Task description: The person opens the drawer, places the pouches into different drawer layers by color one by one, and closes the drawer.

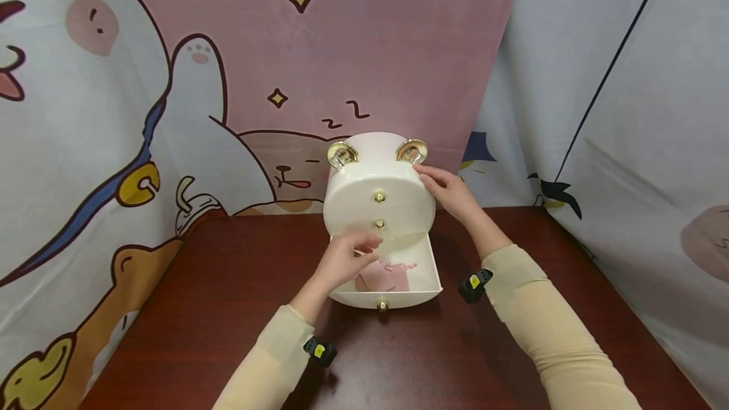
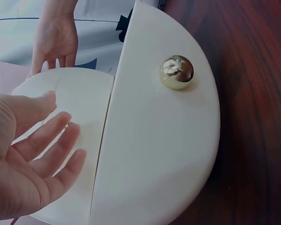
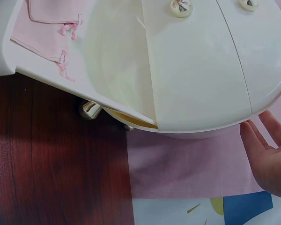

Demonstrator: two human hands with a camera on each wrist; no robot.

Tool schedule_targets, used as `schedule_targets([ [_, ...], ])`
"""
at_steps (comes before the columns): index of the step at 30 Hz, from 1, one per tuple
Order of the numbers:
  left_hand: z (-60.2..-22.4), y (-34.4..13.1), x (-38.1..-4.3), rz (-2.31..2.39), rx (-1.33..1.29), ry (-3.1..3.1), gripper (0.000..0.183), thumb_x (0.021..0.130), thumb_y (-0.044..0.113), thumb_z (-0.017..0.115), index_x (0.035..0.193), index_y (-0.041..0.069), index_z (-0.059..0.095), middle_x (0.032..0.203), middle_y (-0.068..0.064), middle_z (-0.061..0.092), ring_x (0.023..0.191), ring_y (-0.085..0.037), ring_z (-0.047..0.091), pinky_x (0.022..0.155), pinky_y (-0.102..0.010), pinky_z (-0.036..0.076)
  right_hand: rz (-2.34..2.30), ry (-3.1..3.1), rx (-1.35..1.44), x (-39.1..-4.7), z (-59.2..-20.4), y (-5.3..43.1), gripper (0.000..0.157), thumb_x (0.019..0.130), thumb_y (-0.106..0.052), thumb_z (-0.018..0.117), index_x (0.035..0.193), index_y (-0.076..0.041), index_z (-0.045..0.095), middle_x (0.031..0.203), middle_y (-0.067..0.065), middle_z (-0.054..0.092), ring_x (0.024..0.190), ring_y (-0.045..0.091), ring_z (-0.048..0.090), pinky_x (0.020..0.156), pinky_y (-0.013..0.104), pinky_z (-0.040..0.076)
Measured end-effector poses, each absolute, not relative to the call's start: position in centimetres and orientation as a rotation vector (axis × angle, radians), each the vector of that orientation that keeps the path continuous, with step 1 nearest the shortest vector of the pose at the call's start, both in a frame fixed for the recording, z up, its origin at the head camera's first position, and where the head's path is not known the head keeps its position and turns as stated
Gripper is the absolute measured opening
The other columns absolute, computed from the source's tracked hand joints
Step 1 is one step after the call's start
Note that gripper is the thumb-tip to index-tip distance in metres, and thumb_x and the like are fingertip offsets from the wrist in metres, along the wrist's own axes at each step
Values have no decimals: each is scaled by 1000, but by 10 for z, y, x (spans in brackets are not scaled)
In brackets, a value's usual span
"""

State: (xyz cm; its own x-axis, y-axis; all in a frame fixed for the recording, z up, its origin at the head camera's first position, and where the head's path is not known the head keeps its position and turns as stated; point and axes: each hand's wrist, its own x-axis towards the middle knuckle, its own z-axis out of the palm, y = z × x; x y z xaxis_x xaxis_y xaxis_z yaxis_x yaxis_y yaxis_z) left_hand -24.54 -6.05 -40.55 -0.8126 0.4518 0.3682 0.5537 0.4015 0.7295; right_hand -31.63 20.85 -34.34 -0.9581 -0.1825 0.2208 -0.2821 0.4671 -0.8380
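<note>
A white round storage box [image 1: 380, 173] with gold bear-like ears and gold knobs stands on the table. Its bottom drawer [image 1: 433, 271] is pulled out, and pink drawstring pouches [image 1: 387, 278] lie inside. My left hand [image 1: 344, 258] hovers over the left part of that drawer with loosely bent fingers, holding nothing; in the left wrist view its palm [image 2: 18, 173] shows clearly. At the box's upper right side, below the ear, my right hand [image 1: 452, 195] rests its fingertips on the edge. The right wrist view has those fingers [image 3: 271, 126] fairly straight against the shell.
The dark reddish wooden table [image 1: 239, 296] extends around the box. Close behind stands a pink cartoon-printed cloth backdrop [image 1: 387, 49], with pale cloth [image 1: 638, 112] at the right side. The drawer's front [image 1: 355, 299] juts toward me.
</note>
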Motion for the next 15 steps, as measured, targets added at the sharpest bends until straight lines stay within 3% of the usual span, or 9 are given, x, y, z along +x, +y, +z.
schedule_targets([
  [3,-404,-63,-239,-1397,-961,-2547,25,87,0,73,112,-1,72,107,-15,71,89,-26,70,77,-28,56,1517,-2610,408,-316,-343,208,46,105,-30,51,148,-15,49,151,13,44,136,38,42,105,56,39],
  [15,-407,-73,-208,-1403,-1060,-2538,24,87,2,74,111,5,73,99,-9,73,84,-18,70,74,-31,57,1511,-2597,413,-323,-350,213,47,102,-39,54,146,-21,52,150,8,47,136,34,43,106,54,39],
])
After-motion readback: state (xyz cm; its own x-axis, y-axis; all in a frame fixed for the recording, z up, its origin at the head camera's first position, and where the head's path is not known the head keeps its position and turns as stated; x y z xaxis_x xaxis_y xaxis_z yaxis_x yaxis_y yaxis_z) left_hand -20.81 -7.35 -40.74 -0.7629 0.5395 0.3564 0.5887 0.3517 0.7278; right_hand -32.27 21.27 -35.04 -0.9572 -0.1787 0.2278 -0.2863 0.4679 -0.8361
